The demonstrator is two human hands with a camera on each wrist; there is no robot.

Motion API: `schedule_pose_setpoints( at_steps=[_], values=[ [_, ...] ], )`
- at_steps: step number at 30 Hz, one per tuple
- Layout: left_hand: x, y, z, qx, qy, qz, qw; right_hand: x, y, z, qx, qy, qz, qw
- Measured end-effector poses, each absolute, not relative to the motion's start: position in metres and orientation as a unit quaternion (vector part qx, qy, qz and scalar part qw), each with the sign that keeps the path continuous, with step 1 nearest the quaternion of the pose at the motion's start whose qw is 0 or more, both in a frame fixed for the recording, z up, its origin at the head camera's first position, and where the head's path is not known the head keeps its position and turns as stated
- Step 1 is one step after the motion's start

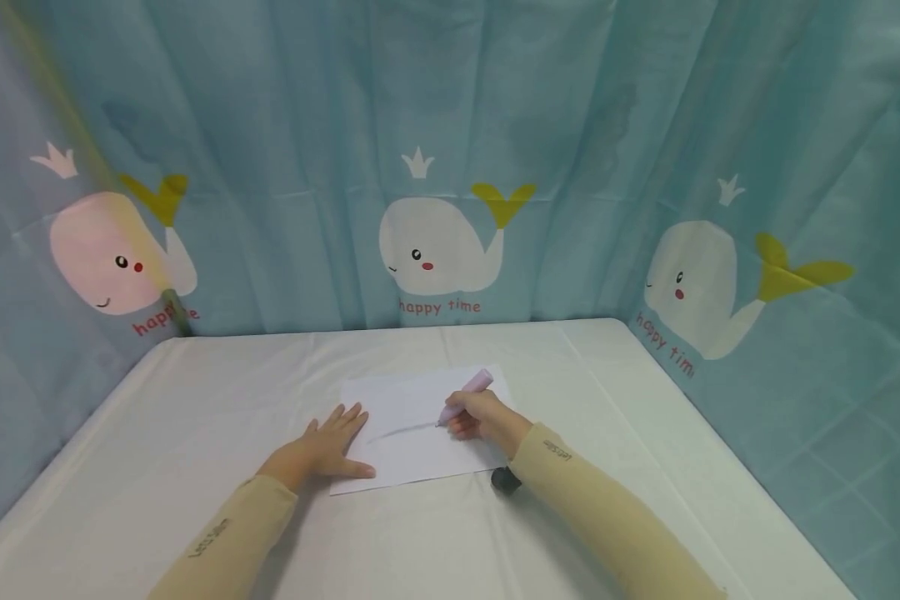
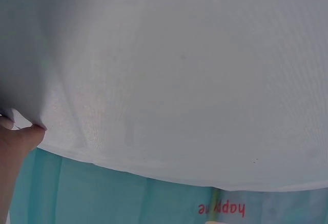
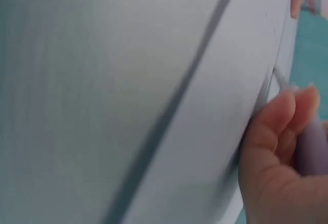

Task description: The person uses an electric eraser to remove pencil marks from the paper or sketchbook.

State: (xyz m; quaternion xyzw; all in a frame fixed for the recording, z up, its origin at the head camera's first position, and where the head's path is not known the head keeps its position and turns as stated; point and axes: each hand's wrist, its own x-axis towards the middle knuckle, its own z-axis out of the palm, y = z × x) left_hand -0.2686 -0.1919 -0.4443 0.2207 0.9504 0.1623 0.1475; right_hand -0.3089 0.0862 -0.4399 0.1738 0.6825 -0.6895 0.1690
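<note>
A white sheet of paper (image 1: 412,462) lies on the white-covered table in the head view. My left hand (image 1: 330,446) rests on the sheet's left edge with its fingers spread. In the left wrist view only part of that hand's fingers (image 2: 32,136) shows at the left edge. Over the right half of the paper, my right hand (image 1: 483,412) pinches a thick lilac marker (image 1: 478,382), tilted, its tip down at the sheet. A faint grey streak (image 1: 401,432) runs left from the tip; I cannot tell whether it is ink or shadow. The right wrist view shows the curled fingers (image 3: 279,114) around the marker.
A small dark object (image 1: 506,481) is by the right sleeve cuff, at the paper's lower right edge; its kind is unclear. White cloth (image 1: 622,400) covers the table. Blue-green curtains (image 1: 292,208) with whale prints hang behind and at both sides.
</note>
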Motion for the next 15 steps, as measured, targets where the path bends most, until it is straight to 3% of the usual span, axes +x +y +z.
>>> schedule_pose_setpoints(
  at_steps=[15],
  values=[
    [-0.2678, -0.19, -0.4444, 0.216, 0.952, 0.163, 0.146, -0.3084, 0.0842, -0.439, 0.176, 0.687, -0.685, 0.167]
  ],
)
